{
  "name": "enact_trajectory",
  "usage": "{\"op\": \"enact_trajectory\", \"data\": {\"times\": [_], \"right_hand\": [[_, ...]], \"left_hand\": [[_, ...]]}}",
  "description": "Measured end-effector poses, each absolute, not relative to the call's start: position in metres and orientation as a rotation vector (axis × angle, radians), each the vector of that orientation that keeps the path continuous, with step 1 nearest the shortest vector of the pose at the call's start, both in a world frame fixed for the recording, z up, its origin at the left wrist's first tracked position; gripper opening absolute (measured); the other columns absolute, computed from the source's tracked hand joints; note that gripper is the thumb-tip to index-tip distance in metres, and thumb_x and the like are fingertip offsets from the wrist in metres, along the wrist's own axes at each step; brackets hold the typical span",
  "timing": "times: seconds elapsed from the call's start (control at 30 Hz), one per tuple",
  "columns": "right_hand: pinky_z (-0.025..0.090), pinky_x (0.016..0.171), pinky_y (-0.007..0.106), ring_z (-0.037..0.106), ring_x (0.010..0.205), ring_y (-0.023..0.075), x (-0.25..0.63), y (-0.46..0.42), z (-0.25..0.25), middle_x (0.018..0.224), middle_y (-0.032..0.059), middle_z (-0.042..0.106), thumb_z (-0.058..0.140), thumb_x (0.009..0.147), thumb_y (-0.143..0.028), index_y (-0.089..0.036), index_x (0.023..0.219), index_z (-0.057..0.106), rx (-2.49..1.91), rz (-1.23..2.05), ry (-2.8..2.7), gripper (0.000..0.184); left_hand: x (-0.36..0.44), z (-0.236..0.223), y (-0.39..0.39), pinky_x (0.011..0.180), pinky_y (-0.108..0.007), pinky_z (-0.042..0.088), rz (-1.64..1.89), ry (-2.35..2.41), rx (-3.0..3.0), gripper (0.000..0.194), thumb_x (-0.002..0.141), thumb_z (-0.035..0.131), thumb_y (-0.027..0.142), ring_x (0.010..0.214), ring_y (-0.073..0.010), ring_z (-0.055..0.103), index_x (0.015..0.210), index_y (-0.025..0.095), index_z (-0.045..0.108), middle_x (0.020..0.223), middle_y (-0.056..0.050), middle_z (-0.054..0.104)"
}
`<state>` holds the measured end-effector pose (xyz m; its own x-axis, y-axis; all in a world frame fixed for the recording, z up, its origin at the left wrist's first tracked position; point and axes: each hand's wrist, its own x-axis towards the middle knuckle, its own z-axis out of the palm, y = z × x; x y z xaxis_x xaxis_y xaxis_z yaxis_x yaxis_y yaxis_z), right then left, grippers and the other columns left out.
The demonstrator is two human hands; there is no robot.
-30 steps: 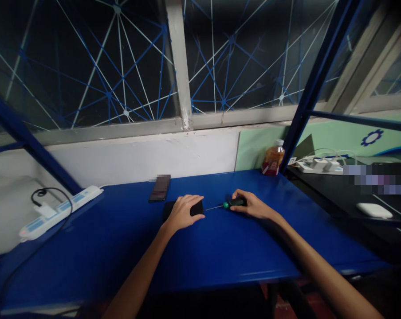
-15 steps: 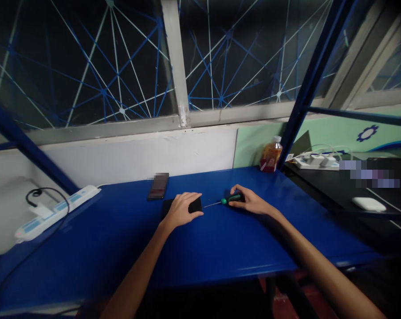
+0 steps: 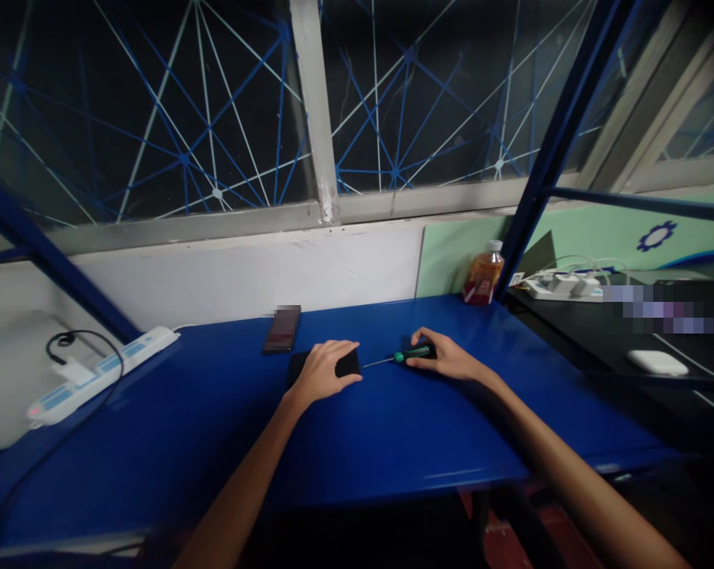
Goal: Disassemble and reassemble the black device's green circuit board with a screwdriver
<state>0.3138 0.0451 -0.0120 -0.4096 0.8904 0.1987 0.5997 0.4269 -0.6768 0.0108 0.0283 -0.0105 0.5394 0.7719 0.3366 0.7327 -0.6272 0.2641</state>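
My left hand [image 3: 325, 371] lies over a black flat rectangular object [image 3: 348, 363] on the blue table, fingers along its far side and thumb along its near side. Much of that object is hidden under the hand. To the right, my right hand [image 3: 445, 357] has thumb and index finger round the green and black handle of a screwdriver [image 3: 407, 356]. The screwdriver lies low over the table, its thin metal shaft pointing left, with the tip just right of the black object. Whether tip and object touch, I cannot tell.
A dark phone [image 3: 282, 330] rests behind my left hand. On the left is a white power strip [image 3: 105, 378] with a black cable. A drink bottle [image 3: 483, 274] stands at the back right, beside a blue metal post [image 3: 550, 150]. A white case [image 3: 657, 363] sits on the black desk.
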Motion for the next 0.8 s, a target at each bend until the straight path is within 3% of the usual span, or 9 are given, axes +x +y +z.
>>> {"op": "enact_trajectory", "data": {"times": [0.1,0.3,0.4,0.53,0.63,0.8], "right_hand": [[0.034,0.054,0.024,0.045,0.060,0.0123,0.3162,0.0461,-0.0103,0.070,-0.0021,0.054,0.064,0.073,-0.054,-0.019,0.090,0.054,-1.220,0.739,-2.130,0.040],[0.028,0.050,0.025,0.041,0.051,0.0111,0.3136,0.0454,-0.0061,0.054,-0.0024,0.047,0.043,0.086,-0.059,-0.017,0.066,0.058,-1.301,0.693,-2.233,0.049],[0.031,0.053,0.025,0.045,0.056,0.0120,0.3119,0.0443,-0.0076,0.063,-0.0011,0.054,0.043,0.087,-0.057,-0.017,0.078,0.060,-1.283,0.684,-2.194,0.044],[0.036,0.058,0.025,0.050,0.065,0.0142,0.3144,0.0457,-0.0111,0.077,0.0000,0.059,0.065,0.074,-0.052,-0.019,0.095,0.055,-1.225,0.713,-2.147,0.041],[0.037,0.058,0.025,0.050,0.066,0.0144,0.3167,0.0470,-0.0116,0.077,-0.0001,0.058,0.069,0.070,-0.049,-0.020,0.091,0.054,-1.183,0.751,-2.120,0.039],[0.029,0.048,0.024,0.042,0.050,0.0105,0.3141,0.0447,-0.0073,0.056,-0.0029,0.049,0.056,0.079,-0.057,-0.017,0.073,0.058,-1.261,0.842,-2.173,0.041]], "left_hand": [[0.0104,-0.0106,0.0281,0.090,-0.048,0.042,0.652,1.308,2.674,0.058,0.079,0.063,0.051,0.116,-0.0309,0.052,0.131,0.029,0.047,0.128,-0.007,0.058],[0.0101,-0.0098,0.0288,0.091,-0.047,0.041,0.637,1.324,2.673,0.060,0.079,0.063,0.051,0.116,-0.0302,0.052,0.132,0.029,0.047,0.129,-0.006,0.058],[0.0106,-0.0089,0.0286,0.092,-0.046,0.041,0.629,1.332,2.669,0.059,0.079,0.062,0.052,0.116,-0.0302,0.052,0.131,0.028,0.048,0.128,-0.007,0.058],[0.0109,-0.0085,0.0283,0.091,-0.046,0.042,0.609,1.347,2.664,0.060,0.079,0.062,0.054,0.116,-0.0306,0.051,0.132,0.029,0.047,0.129,-0.007,0.057],[0.0105,-0.0088,0.0284,0.091,-0.046,0.041,0.612,1.341,2.661,0.061,0.079,0.062,0.053,0.117,-0.0302,0.051,0.132,0.029,0.046,0.129,-0.007,0.057],[0.0078,-0.0091,0.0294,0.091,-0.046,0.041,0.608,1.346,2.658,0.061,0.078,0.063,0.053,0.117,-0.0299,0.051,0.132,0.029,0.046,0.129,-0.007,0.057]]}}
